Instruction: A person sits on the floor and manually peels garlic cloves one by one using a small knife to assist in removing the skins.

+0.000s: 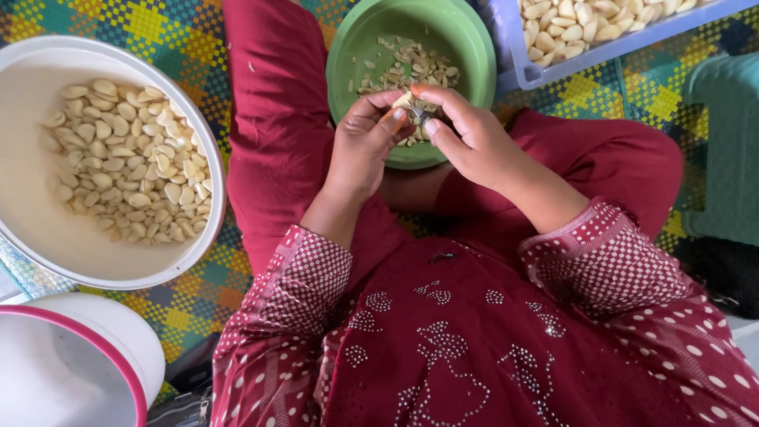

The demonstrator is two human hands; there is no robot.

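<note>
One pale garlic clove (pixel 405 101) (part hidden).

Illumination is bright, soft daylight, even across the scene. Shadows are faint: a weak one lies inside the green bowl (pixel 356 55) beneath the fingers (pixel 443 99), and another under the rim of the white basin (pixel 32 229), far left of the fingers. Mild glare whitens the inner wall of that basin. Focus is sharp at the fingertips and on the garlic cloves (pixel 126 158). The white container with pink rim (pixel 118 348), below-left, is slightly soft. Edges show wide-angle curvature.
</note>
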